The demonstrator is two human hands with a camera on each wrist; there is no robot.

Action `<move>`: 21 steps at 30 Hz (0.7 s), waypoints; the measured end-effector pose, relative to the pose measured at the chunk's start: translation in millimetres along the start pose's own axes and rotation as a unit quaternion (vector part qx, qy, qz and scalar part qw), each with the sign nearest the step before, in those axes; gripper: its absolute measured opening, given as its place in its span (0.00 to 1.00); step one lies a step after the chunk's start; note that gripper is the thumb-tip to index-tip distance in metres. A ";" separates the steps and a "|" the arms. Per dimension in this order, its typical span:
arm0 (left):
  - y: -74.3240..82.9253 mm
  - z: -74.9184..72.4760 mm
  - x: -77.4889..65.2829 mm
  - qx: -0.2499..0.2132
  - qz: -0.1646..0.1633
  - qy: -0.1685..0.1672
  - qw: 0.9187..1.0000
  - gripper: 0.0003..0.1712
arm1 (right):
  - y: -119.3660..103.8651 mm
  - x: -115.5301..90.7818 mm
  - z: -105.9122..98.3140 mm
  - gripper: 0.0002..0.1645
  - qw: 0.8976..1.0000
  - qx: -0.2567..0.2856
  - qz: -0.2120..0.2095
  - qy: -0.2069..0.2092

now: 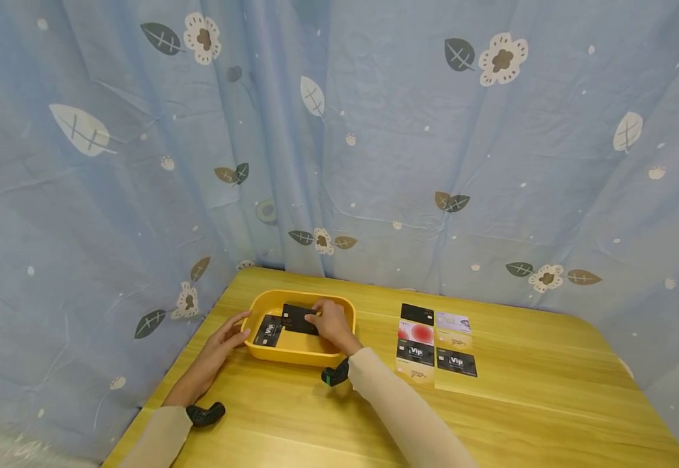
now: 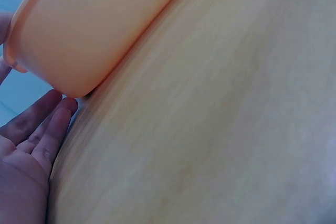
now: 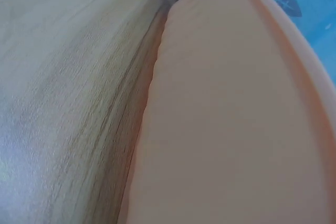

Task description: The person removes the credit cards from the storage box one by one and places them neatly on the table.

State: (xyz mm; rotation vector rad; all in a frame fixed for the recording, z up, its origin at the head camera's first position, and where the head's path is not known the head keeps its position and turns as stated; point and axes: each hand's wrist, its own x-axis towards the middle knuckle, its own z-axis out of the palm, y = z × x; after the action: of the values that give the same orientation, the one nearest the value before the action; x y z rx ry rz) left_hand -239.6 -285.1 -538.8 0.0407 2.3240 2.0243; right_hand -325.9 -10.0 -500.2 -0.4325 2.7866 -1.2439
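We see the right forearm extended diagonally from the lower right over the near rim of the yellow tray (image 1: 295, 355), its hand (image 1: 333, 323) bent downward inside and pinching a black card (image 1: 298, 320) between thumb and fingers. A second card marked "Vip" (image 1: 268, 331) lies beside it in the tray. We find the left hand (image 1: 219, 344) with fingers spread and loosely extended, touching the tray's left end on the counter (image 1: 527, 396).
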 end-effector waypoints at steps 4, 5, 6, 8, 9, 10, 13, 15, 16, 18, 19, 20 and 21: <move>1.0 -0.1 0.4 0.003 -0.002 -0.002 1.000 0.37 | 0.9 0.7 -0.8 0.13 0.999 0.038 -0.008 0.007; 1.2 -0.2 0.3 0.004 -0.002 -0.003 1.000 0.37 | 0.4 0.3 -1.5 0.13 0.999 0.046 -0.011 0.011; 1.3 -0.4 0.3 0.005 -0.002 -0.004 1.000 0.37 | -0.2 0.0 -2.2 0.13 0.998 0.051 -0.014 0.016; 1.1 -0.8 0.1 0.012 0.001 -0.004 1.000 0.36 | -1.2 -0.3 -3.4 0.14 0.998 0.058 -0.017 0.026; 1.1 -1.0 0.0 0.013 0.002 -0.005 1.000 0.36 | -2.1 -0.8 -4.1 0.14 0.998 0.060 -0.019 0.031; 1.0 -1.1 -0.1 0.014 0.004 -0.006 1.000 0.36 | -2.8 -1.2 -4.8 0.14 0.997 0.063 -0.019 0.035; 0.3 -1.4 0.3 0.014 0.007 -0.006 1.000 0.36 | -3.5 -2.2 -6.2 0.13 0.996 0.072 -0.020 0.042; 0.0 -1.5 0.6 0.008 0.003 -0.007 1.000 0.36 | -4.0 -3.2 -7.7 0.12 0.996 0.079 -0.022 0.042; -0.1 -1.6 0.7 0.006 0.001 -0.007 1.000 0.36 | -4.0 -3.4 -8.2 0.12 0.995 0.084 -0.022 0.042; -0.3 -1.8 1.0 0.004 -0.001 -0.006 1.000 0.36 | -4.2 -4.3 -9.5 0.12 0.995 0.094 -0.023 0.039; -0.4 -1.8 0.9 0.002 -0.003 -0.006 1.000 0.35 | -4.5 -4.9 -10.4 0.12 0.994 0.103 -0.023 0.038; -0.6 -2.0 1.1 0.001 -0.004 -0.006 1.000 0.35 | -4.9 -5.5 -11.4 0.12 0.993 0.111 -0.023 0.035; -0.8 -2.0 1.0 0.001 -0.004 -0.006 1.000 0.35 | -5.2 -6.2 -12.4 0.12 0.992 0.122 -0.021 0.032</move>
State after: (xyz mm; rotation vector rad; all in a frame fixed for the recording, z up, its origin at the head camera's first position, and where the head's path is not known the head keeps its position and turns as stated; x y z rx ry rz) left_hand -240.7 -287.2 -539.4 0.0430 2.3158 2.0114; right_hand -320.8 -2.7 -488.4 -0.4413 2.6385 -1.6104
